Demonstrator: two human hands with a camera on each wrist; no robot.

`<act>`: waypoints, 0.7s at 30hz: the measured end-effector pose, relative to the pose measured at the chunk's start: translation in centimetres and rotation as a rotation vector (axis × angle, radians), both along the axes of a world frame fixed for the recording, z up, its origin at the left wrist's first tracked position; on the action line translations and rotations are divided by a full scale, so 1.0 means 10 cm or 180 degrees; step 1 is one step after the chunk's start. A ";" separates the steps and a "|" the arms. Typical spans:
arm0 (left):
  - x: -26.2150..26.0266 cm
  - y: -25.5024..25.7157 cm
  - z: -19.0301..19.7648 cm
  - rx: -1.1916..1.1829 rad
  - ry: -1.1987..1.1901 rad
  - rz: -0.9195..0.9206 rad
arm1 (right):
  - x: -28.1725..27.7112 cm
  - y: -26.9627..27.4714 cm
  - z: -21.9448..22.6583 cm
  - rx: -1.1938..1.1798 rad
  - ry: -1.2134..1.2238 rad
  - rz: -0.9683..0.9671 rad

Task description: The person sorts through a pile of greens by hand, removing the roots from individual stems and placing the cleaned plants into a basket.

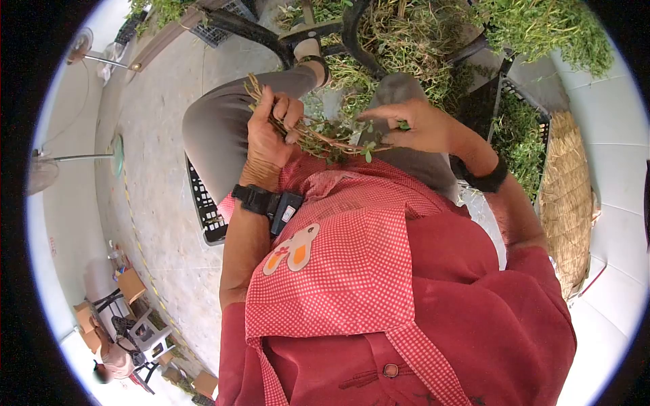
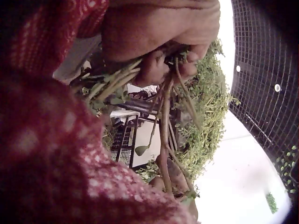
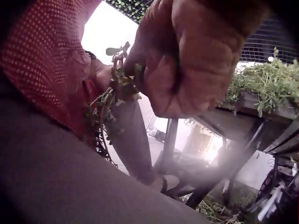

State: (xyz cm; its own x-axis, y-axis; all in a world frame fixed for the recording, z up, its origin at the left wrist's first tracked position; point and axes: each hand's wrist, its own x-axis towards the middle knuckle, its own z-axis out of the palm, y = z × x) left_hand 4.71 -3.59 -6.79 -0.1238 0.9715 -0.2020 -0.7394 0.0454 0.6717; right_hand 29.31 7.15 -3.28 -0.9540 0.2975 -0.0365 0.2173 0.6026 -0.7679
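Observation:
In the head view, my left hand (image 1: 274, 128) grips a small bundle of leafy stems (image 1: 328, 141) above the lap, fingers curled round it. The left wrist view has this hand (image 2: 161, 35) at the top, with a brownish stem (image 2: 164, 126) hanging from it. My right hand (image 1: 423, 127) is at the other end of the bundle, its index finger and thumb extended and apart, a bit of green leaf between them. Seen from the right wrist, the hand (image 3: 187, 60) hides most of its fingers; leafy sprigs (image 3: 114, 95) hang beside it.
Cut greens (image 1: 413, 40) lie heaped beyond the knees, with more greens (image 1: 552, 30) at the upper right. A black crate of greens (image 1: 518, 139) and a straw-like mat (image 1: 565, 203) stand at the right. Another black crate (image 1: 215, 230) is beside the left thigh.

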 end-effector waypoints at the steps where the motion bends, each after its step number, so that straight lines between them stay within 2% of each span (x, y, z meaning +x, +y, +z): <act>1: -0.01 0.00 -0.01 -0.0009 0.0026 -0.0014 | -0.03 -0.02 0.03 0.0182 -0.0379 -0.0028; 5: -0.01 0.00 -0.03 0.0103 -0.0003 -0.0129 | -0.06 -0.02 -0.24 0.0076 0.0016 -0.0074; 8: -0.01 0.00 -0.02 0.0024 0.0055 -0.0074 | -0.05 0.00 -0.35 0.0348 0.0321 -0.0024; 10: -0.02 0.00 -0.03 0.0018 -0.0003 -0.0097 | -0.04 -0.03 -0.31 0.0635 0.0285 -0.0439; 11: -0.02 0.01 -0.02 0.0006 -0.0059 -0.0115 | -0.04 -0.04 -0.34 0.0639 0.0284 -0.0446; 13: 0.04 0.03 -0.02 -0.0134 0.0046 -0.0007 | -0.06 -0.04 -0.46 -0.1356 -0.0017 -0.1856; 14: 0.06 0.03 -0.02 -0.0290 0.0144 0.0101 | -0.06 -0.04 -0.48 -0.1357 -0.0011 -0.1853; 16: 0.06 0.02 -0.03 -0.0204 0.0183 0.0002 | -0.06 -0.07 -0.52 -0.2028 0.0188 -0.2361; 17: 0.06 0.02 -0.03 -0.0119 0.0220 -0.0093 | -0.05 -0.02 -0.59 -0.2032 0.0188 -0.2357; 19: -0.06 -0.02 -0.11 -0.0046 0.0047 -0.0071 | 0.04 0.13 -0.74 0.1183 0.0618 -0.2135; 20: -0.10 -0.01 -0.12 0.0054 -0.0123 -0.0044 | 0.10 0.20 -0.66 0.1199 0.0625 -0.2130; 21: -0.08 0.00 -0.08 0.0069 -0.0125 -0.0035 | 0.15 0.28 -0.52 -0.0217 0.0381 -0.2525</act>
